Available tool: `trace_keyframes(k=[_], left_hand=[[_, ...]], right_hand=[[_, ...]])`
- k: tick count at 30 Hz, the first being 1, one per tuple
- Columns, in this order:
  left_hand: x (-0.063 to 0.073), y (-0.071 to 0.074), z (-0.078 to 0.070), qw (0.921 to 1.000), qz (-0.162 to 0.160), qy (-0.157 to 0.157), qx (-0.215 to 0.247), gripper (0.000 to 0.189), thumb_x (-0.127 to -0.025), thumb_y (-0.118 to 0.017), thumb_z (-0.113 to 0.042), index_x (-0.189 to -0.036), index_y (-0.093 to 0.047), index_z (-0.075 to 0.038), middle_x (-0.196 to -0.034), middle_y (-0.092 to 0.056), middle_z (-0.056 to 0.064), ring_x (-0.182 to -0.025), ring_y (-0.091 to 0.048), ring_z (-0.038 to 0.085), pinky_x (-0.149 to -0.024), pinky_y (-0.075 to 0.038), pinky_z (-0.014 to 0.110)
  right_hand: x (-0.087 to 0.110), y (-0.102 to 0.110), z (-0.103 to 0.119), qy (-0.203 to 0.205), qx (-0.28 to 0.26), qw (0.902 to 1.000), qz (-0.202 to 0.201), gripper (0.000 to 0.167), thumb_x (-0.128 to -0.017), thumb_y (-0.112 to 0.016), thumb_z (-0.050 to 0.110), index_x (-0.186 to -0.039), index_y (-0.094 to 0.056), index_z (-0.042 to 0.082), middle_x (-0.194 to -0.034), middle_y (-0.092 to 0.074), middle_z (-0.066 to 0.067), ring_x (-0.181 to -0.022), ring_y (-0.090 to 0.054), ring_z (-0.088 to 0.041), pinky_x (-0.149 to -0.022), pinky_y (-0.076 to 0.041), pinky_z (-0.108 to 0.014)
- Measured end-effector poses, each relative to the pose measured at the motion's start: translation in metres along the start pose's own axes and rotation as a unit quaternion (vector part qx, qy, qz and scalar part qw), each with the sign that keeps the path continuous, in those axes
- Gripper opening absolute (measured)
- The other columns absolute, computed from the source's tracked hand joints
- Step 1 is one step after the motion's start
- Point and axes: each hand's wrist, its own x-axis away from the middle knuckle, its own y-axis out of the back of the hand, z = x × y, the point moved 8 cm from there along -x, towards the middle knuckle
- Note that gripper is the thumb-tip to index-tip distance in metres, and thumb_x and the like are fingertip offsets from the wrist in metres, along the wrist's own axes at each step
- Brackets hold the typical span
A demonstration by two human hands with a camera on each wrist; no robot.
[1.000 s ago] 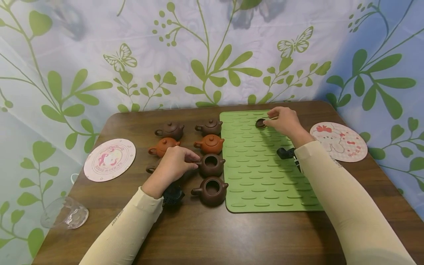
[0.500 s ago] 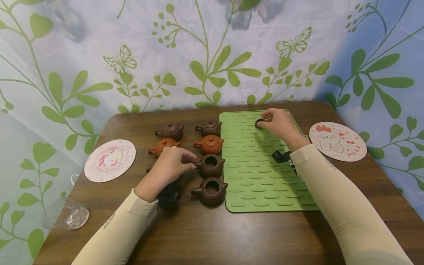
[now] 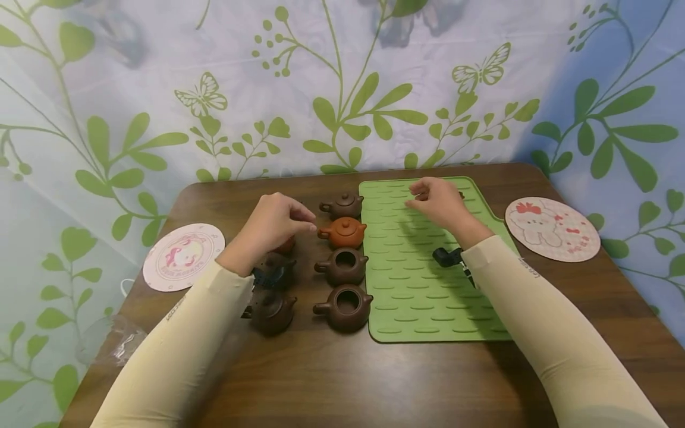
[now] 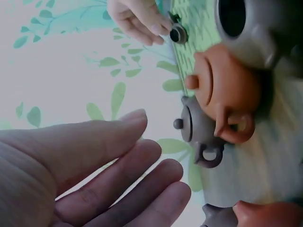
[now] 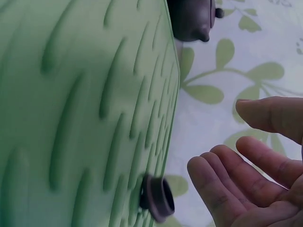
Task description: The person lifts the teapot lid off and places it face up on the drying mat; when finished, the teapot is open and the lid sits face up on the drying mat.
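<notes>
My left hand is held over the left row of teapots, its fingertips near the handle of an orange lidded teapot. Nothing is between its loosely bent fingers. Over the far part of the green mat my right hand also holds nothing, fingers and thumb apart. A dark teapot lid lies on the mat, hollow side up, apart from the fingers in the right wrist view. Behind the right hand a small dark piece shows. Two brown teapots, one behind the other, stand lidless in the right row.
A brown lidded teapot heads the right row. In the left row another brown teapot stands nearest me; the left hand and sleeve partly hide the others. Round mats lie left and right. A clear cup is at far left.
My left hand has moved forward from the handle of a lidless brown teapot to beside the orange one. My right hand has let go of the lid and shifted slightly left.
</notes>
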Motion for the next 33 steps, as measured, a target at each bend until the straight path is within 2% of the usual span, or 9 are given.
trace_keyframes(k=[4, 7, 10, 15, 22, 27, 33], left_hand=[[-0.027, -0.004, 0.008, 0.9999, 0.010, 0.006, 0.006, 0.019, -0.090, -0.088, -0.022, -0.106, -0.085, -0.013, -0.097, -0.078, -0.003, -0.108, -0.066, 0.025, -0.092, -0.054, 0.046], [-0.044, -0.015, 0.017, 0.9992, 0.036, 0.007, 0.012, 0.026, -0.089, -0.089, -0.023, -0.111, -0.084, -0.010, -0.100, -0.078, -0.002, -0.108, -0.066, 0.026, -0.091, -0.055, 0.045], [-0.054, -0.027, 0.023, 0.9975, 0.069, 0.005, 0.013, 0.034, -0.088, -0.090, -0.027, -0.116, -0.082, -0.009, -0.106, -0.078, -0.001, -0.113, -0.065, 0.025, -0.094, -0.054, 0.045], [-0.058, -0.040, 0.030, 0.9948, 0.101, 0.011, 0.010, 0.036, -0.085, -0.093, -0.029, -0.115, -0.083, -0.012, -0.105, -0.078, -0.002, -0.119, -0.064, 0.026, -0.100, -0.052, 0.047], [-0.058, -0.048, 0.034, 0.9925, 0.121, 0.013, 0.009, 0.031, -0.085, -0.093, -0.026, -0.112, -0.084, -0.014, -0.101, -0.078, -0.003, -0.113, -0.067, 0.025, -0.097, -0.054, 0.046], [-0.061, -0.051, 0.034, 0.9926, 0.121, 0.009, -0.008, 0.027, -0.086, -0.092, -0.026, -0.109, -0.085, -0.015, -0.101, -0.078, -0.002, -0.110, -0.068, 0.025, -0.094, -0.055, 0.045], [-0.064, -0.055, 0.032, 0.9916, 0.128, -0.001, -0.022, 0.022, -0.088, -0.090, -0.024, -0.106, -0.086, -0.013, -0.099, -0.078, -0.002, -0.109, -0.067, 0.026, -0.093, -0.055, 0.045]], right_hand=[[-0.001, -0.011, 0.013, 0.021, 0.003, 0.9997, 0.014, 0.042, -0.103, -0.073, 0.019, -0.138, -0.063, -0.001, -0.136, -0.063, -0.024, -0.121, -0.062, -0.037, -0.096, -0.052, -0.052], [0.000, -0.021, 0.023, 0.041, 0.005, 0.9989, 0.023, 0.043, -0.102, -0.074, 0.019, -0.138, -0.063, -0.002, -0.136, -0.063, -0.023, -0.120, -0.064, -0.037, -0.096, -0.053, -0.051], [0.000, -0.032, 0.034, 0.066, 0.014, 0.9971, 0.034, 0.045, -0.101, -0.075, 0.021, -0.139, -0.063, -0.001, -0.135, -0.064, -0.022, -0.119, -0.064, -0.035, -0.097, -0.053, -0.050], [-0.001, -0.050, 0.054, 0.121, 0.021, 0.9905, 0.062, 0.048, -0.102, -0.076, 0.026, -0.141, -0.063, 0.001, -0.137, -0.064, -0.019, -0.121, -0.064, -0.035, -0.100, -0.051, -0.048], [0.000, -0.075, 0.081, 0.196, 0.065, 0.9732, 0.102, 0.052, -0.101, -0.076, 0.029, -0.143, -0.064, 0.001, -0.139, -0.064, -0.016, -0.123, -0.063, -0.035, -0.102, -0.050, -0.048], [0.001, -0.089, 0.090, 0.220, 0.076, 0.9647, 0.123, 0.048, -0.101, -0.076, 0.027, -0.141, -0.066, 0.002, -0.138, -0.066, -0.014, -0.124, -0.062, -0.034, -0.102, -0.050, -0.048], [0.003, -0.097, 0.095, 0.240, 0.089, 0.9594, 0.118, 0.039, -0.102, -0.075, 0.023, -0.135, -0.071, 0.004, -0.133, -0.069, -0.011, -0.121, -0.064, -0.029, -0.098, -0.052, -0.046]])
